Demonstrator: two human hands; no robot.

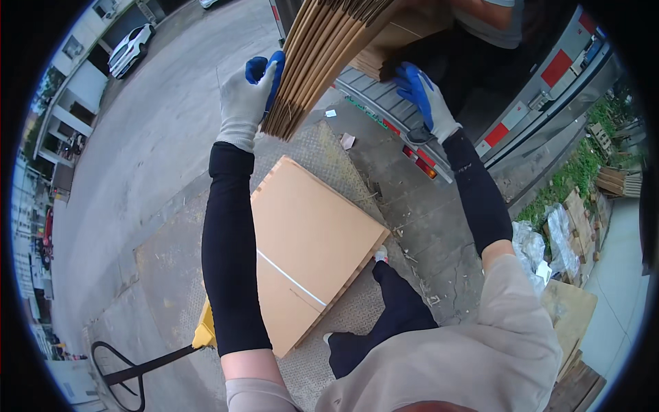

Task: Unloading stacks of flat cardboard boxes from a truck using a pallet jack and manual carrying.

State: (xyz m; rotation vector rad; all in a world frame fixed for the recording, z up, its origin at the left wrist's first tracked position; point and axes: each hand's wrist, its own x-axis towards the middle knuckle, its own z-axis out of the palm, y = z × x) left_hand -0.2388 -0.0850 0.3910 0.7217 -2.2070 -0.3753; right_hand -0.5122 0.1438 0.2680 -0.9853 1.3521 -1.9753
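A thick bundle of flattened cardboard boxes (319, 65) is tilted at the top of the view, its layered edges facing me. My left hand (250, 96), in a grey glove with blue coating, is closed at the bundle's left lower edge, fingers against the cardboard. My right hand (427, 99), gloved alike, is apart from the bundle, fingers stretched out near the truck's rear edge. Below my arms lies a stack of flat cardboard (319, 233) with a white strap across it. A co-worker's arm (484, 14) shows above, inside the truck; their hands are hidden.
The truck's metal bed edge (377, 93) and its open door with red and white strips (498, 134) are ahead right. A hand truck handle (147, 365) with a yellow base sticks out at lower left. Plastic wrap (528, 247) and wooden boards lie at right. A white car (132, 50) stands far left.
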